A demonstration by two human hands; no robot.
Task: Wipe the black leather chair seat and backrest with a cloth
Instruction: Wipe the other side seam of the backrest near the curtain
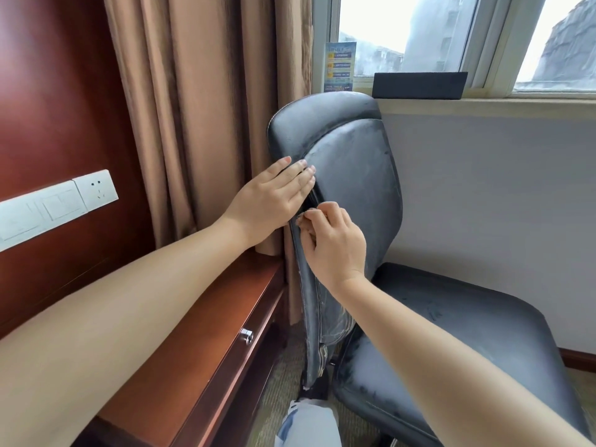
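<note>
Roughly early stage: black leather seat (451,333) looks dusty and smeared, no cloth visible anywhere. Right hand (332,243) has fingers curled, pinching the side seam of the black leather backrest (354,175); can't tell if it holds anything else. Left hand (274,195) lies flat, fingers straight, pressing the backrest edge. Backrest is streaky too, so wiping is mostly left.

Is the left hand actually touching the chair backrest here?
Touching. In the head view the left hand lies flat with straight fingers on the side edge of the black backrest, with no gap visible beneath the fingers.
</note>
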